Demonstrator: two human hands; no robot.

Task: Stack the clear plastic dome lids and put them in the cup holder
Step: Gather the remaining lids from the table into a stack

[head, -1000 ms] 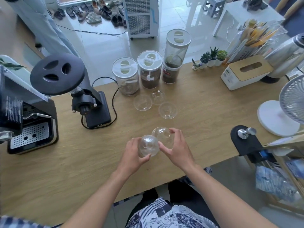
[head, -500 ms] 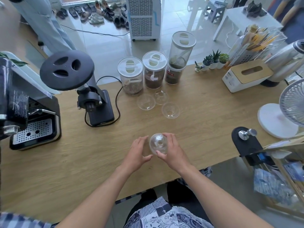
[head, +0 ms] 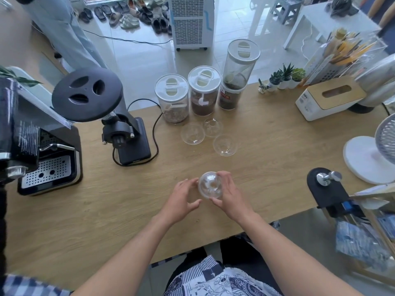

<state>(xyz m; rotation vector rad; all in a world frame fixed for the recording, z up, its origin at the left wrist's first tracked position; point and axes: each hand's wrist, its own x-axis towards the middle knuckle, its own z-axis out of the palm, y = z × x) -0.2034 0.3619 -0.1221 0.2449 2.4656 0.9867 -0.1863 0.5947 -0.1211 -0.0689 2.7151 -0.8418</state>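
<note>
A small stack of clear plastic dome lids [head: 210, 185] sits just above the wooden table [head: 106, 210], near its front edge. My right hand [head: 229, 196] grips the stack from the right, fingers over the top and thumb below. My left hand [head: 181, 199] is beside the stack on the left with fingers spread, at most brushing its edge. Three more clear dome lids lie farther back: one on the left [head: 192, 133], one behind [head: 212, 127] and one on the right [head: 225, 145]. I cannot make out a cup holder.
Three lidded canisters [head: 203, 92] stand behind the loose lids. A black grinder [head: 119, 129] with its cord and an espresso machine [head: 42, 159] fill the left. On the right are a tissue box [head: 324, 101], a white fan [head: 376, 154] and a black tamper stand [head: 327, 184].
The two separate lids held one per hand have been brought together into one stack. My left hand has eased off it while my right hand keeps hold.
</note>
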